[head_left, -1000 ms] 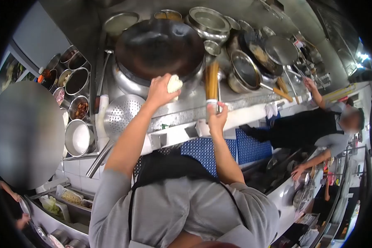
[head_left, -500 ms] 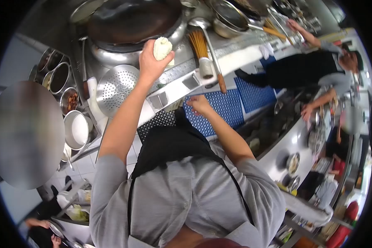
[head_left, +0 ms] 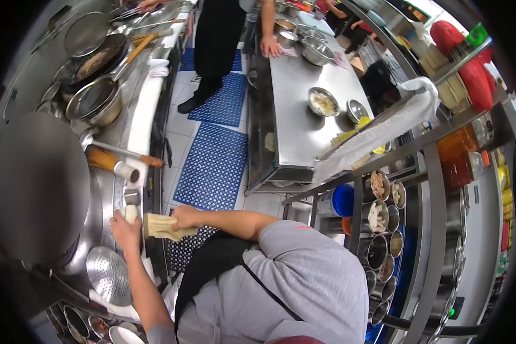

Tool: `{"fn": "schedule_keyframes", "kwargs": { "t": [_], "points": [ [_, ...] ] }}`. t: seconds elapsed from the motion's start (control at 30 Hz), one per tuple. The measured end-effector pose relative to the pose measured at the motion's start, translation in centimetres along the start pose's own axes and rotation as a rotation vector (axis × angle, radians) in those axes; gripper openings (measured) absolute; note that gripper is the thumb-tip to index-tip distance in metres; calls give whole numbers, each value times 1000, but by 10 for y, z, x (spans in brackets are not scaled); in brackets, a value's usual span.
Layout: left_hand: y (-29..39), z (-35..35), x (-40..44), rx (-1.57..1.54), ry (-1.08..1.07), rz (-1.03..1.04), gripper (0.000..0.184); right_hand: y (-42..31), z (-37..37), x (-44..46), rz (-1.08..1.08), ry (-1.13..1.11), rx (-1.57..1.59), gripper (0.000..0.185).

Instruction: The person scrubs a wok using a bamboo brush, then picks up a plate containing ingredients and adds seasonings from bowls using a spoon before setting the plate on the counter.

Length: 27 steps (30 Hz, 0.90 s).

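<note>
The right hand (head_left: pixel 184 219) has its fingers closed on a folded cream cloth (head_left: pixel 161 227), held out beside the stove counter's edge; just across from it, the left hand (head_left: pixel 125 230) is curled round a pale bundle (head_left: pixel 131 213), whose material is too small to make out; the handling looks to be midway, as both pieces are in hand and neither is laid aside; how much is left cannot be told from here.

Near the left hand, a bamboo brush (head_left: pixel 101 160) and a long-handled ladle (head_left: pixel 133 153) lie unheld on the counter; on the other side rests a perforated skimmer (head_left: pixel 108 276); farther along stands a pot with a sieve (head_left: pixel 93 98) over it; blue mats (head_left: pixel 211 166) cover part of the aisle floor; beyond them a co-worker's hand (head_left: pixel 270 46) rests at a steel table (head_left: pixel 297 92), which bears a bowl of pale food (head_left: pixel 323 102).
</note>
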<state>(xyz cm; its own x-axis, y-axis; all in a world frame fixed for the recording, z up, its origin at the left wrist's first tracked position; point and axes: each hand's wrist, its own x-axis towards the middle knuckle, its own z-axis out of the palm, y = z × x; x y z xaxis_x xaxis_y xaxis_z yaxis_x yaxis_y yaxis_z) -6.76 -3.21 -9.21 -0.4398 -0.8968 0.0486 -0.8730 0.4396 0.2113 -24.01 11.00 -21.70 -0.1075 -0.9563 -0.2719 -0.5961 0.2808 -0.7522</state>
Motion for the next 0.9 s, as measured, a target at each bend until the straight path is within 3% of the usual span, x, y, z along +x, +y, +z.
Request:
{"fn": "schedule_keyframes", "kwargs": {
  "t": [0.07, 0.13, 0.23, 0.3, 0.33, 0.37, 0.4, 0.47, 0.57, 0.67, 0.83, 0.9],
  "points": [
    [1, 6, -9, 114, 179, 59, 80, 6, -2, -17, -7, -25, -20, 43],
    [15, -5, -19, 65, 553, 263, 59, 13, -13, -34, -2, -107, 47, 43],
    [14, 33, -42, -273, 319, 223, 33, 25, -17, -51, -17, 18, 80, 45],
    [28, 61, -66, -595, -140, 39, 32, 14, -36, -64, 61, 79, 204, 42],
    [19, 101, -74, -890, -475, -234, 30, 19, -36, -60, 59, 95, 265, 41],
    [44, 98, -85, -994, -621, -475, 27, 21, -31, -54, 56, 112, 327, 40],
    [46, 111, -91, -1068, -714, -580, 24, 23, -27, -51, 57, 130, 397, 39],
    [51, 134, -97, -1302, -705, -784, 30, 4, -40, -62, 34, 148, 282, 31],
    [58, 160, -97, -1760, -623, -874, 42, -13, -36, -72, -38, 263, 130, 25],
    [60, 177, -90, -2041, -601, -669, 38, -21, -32, -85, -179, 29, 140, 22],
    [35, 192, -88, -2434, -976, -39, 53, -22, -26, -93, -396, -366, 171, 18],
    [39, 159, -99, -2279, -865, -328, 55, 5, -40, -99, 131, -570, 481, 16]
  ]
}}
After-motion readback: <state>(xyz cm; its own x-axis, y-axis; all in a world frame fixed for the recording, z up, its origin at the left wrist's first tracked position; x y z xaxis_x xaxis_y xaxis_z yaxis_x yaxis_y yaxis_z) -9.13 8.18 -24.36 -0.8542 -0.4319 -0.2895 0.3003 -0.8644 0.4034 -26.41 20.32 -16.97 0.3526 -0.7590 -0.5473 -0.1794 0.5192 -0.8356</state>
